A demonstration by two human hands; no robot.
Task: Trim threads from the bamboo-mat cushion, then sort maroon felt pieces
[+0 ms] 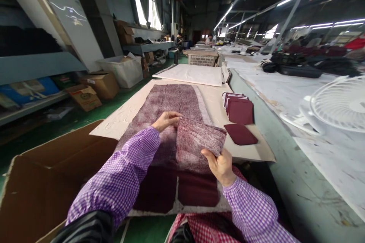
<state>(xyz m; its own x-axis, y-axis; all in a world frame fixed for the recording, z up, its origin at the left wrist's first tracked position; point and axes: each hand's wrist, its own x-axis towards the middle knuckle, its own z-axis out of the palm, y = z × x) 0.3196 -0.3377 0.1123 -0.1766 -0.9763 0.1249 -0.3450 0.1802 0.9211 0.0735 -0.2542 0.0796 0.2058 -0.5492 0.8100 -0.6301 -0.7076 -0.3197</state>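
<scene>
A mottled maroon-and-white fabric piece (199,136) is raised between my two hands. My left hand (167,120) pinches its upper left corner, fingers pressed together. At its right edge, my right hand (220,162) grips it with the thumb on top. Under it lies a long mottled fabric sheet (171,100) spread over the pale board. Two plain dark maroon panels, a left panel (156,190) and a right panel (196,190), lie side by side at the near end. The lower part of the raised piece overlaps the sheet, so where it ends is unclear.
Right of the sheet, a stack of maroon panels (240,110) and a single maroon panel (241,134) rest on the board (119,121). An open cardboard box (65,152) stands at left. A white fan (339,102) sits on the long table (322,155) at right.
</scene>
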